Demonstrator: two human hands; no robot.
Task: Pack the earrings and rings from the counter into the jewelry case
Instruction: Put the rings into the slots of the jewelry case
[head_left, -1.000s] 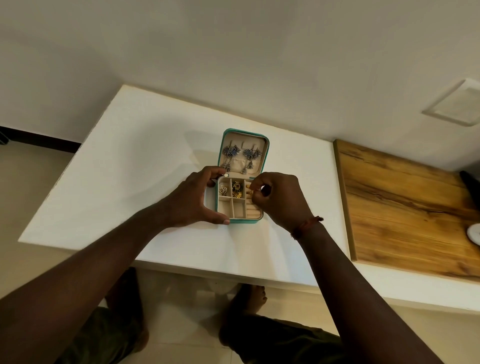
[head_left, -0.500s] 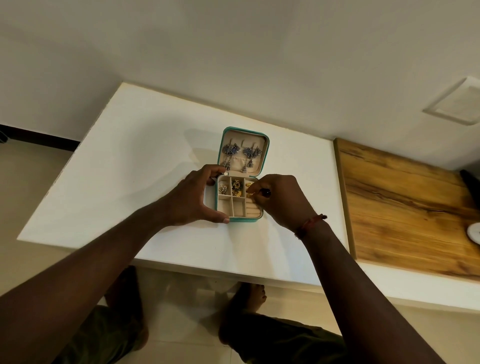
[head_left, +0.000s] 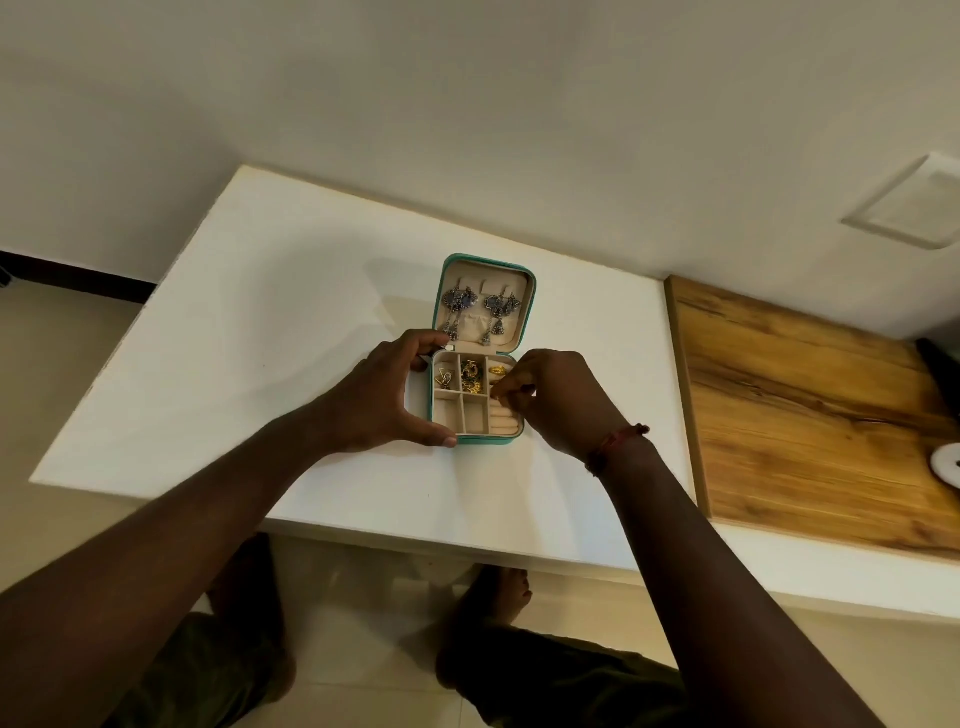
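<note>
Everything is seen from one wide-angle camera worn on the head, directed forward and steeply downward. The white rectangular counter (head_left: 270, 332) is viewed from close above, the open teal jewelry case (head_left: 475, 418) framed near centre.

no legible txt or labels

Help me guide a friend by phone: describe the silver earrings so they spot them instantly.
On the white counter sits a teal jewelry case, open. The pair of silver dangling earrings sits inside its open lid; the neighbouring pieces are gold and lie in the tray's compartments.
</note>
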